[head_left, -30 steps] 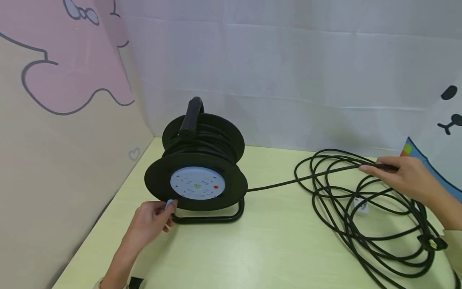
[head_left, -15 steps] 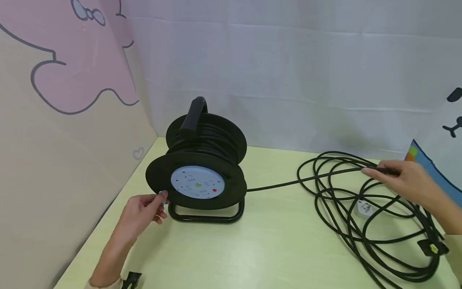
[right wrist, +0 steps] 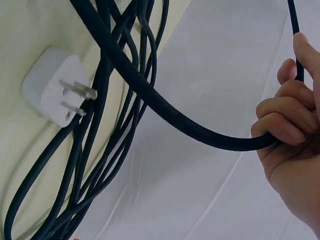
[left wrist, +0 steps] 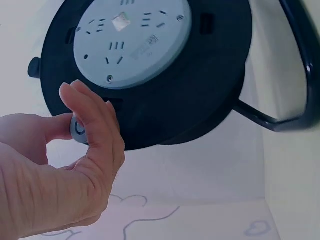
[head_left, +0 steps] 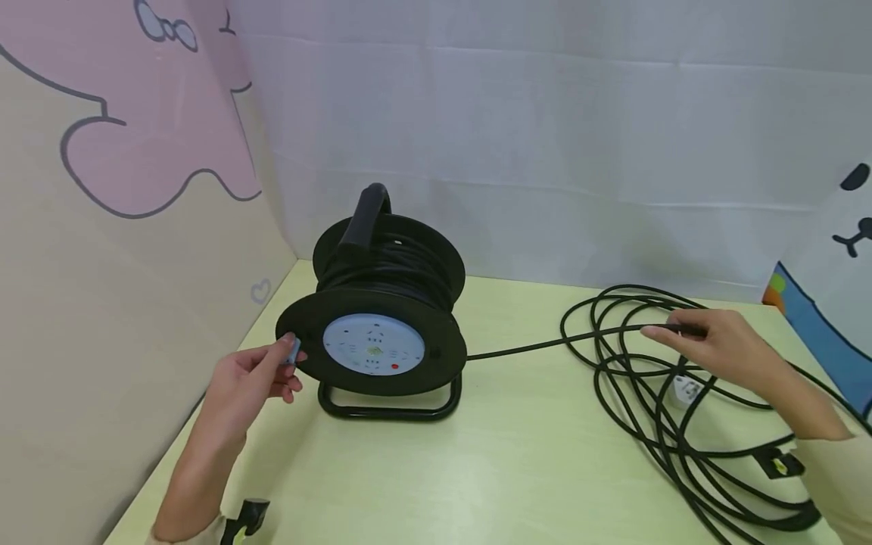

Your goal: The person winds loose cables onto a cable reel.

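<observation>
A black cable reel (head_left: 384,301) stands on its tube frame, with a pale round socket panel (head_left: 375,344) on its front. At the left of its front disc, my left hand (head_left: 238,386) pinches a small grey-blue knob (head_left: 293,352) between thumb and fingers; the left wrist view shows the knob (left wrist: 77,130) up close. My right hand (head_left: 732,352) grips the black cable (head_left: 518,350), which runs taut from there to the reel. In the right wrist view, the fingers curl round the cable (right wrist: 170,116), and its slack side hangs in a curve.
Loose loops of cable (head_left: 630,420) lie on the right of the pale yellow table (head_left: 511,462). Among them sits a white plug (head_left: 686,390), its prongs showing in the right wrist view. Walls stand at the left and behind. A handle (head_left: 364,219) tops the reel.
My left hand has moved up and left with the knob, and the disc and panel have turned clockwise. My right hand has moved left, towards the reel, with the cable.
</observation>
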`<action>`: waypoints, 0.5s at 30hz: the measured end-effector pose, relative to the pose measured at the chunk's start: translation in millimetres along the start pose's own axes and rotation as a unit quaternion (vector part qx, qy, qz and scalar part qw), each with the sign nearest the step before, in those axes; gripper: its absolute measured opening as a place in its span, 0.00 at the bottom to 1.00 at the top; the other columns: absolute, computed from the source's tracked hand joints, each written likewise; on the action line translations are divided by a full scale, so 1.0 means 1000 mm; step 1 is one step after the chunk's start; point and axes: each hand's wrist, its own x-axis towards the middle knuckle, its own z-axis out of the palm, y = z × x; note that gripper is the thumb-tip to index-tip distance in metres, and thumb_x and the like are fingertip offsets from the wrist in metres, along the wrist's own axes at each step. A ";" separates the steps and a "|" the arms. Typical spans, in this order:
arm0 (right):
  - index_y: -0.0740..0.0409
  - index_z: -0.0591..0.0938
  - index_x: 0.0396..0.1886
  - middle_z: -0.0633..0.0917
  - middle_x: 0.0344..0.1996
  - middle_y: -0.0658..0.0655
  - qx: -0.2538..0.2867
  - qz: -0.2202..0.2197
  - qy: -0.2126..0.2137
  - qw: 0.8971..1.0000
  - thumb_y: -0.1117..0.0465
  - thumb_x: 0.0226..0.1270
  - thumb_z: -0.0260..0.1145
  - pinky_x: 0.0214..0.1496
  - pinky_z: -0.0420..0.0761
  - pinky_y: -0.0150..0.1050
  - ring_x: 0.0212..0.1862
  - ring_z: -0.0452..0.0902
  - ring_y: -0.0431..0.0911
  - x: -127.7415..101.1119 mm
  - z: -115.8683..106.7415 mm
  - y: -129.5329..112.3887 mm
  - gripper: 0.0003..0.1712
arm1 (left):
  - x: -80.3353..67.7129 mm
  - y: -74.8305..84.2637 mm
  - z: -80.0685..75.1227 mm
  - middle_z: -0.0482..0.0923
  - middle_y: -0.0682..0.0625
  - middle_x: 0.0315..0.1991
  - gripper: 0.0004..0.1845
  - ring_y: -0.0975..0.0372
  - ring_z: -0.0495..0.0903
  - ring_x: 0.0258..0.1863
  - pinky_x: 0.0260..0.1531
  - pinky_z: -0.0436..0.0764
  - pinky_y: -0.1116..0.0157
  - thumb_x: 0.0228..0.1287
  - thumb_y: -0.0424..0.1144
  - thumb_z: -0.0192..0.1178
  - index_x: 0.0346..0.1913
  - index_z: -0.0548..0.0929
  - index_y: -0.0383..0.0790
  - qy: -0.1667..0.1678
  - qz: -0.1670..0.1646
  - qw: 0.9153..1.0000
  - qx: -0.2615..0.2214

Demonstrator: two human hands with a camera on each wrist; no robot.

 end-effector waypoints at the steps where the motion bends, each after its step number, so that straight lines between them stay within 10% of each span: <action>1: 0.48 0.79 0.24 0.65 0.14 0.45 -0.001 0.000 -0.002 1.000 0.57 0.71 0.71 0.21 0.59 0.35 0.17 0.59 0.38 0.000 0.001 0.000 0.14 | 0.000 0.002 0.001 0.84 0.54 0.26 0.27 0.64 0.82 0.21 0.27 0.85 0.69 0.76 0.53 0.60 0.47 0.84 0.25 0.002 0.002 1.000 -0.013; 15: 0.44 0.70 0.19 0.61 0.15 0.40 0.030 -0.030 -0.028 0.999 0.59 0.74 0.68 0.22 0.57 0.35 0.18 0.55 0.35 0.005 0.024 -0.003 0.22 | -0.010 0.037 0.021 0.83 0.50 0.26 0.24 0.63 0.80 0.19 0.23 0.84 0.69 0.74 0.50 0.63 0.41 0.85 0.25 0.018 0.059 0.995 -0.076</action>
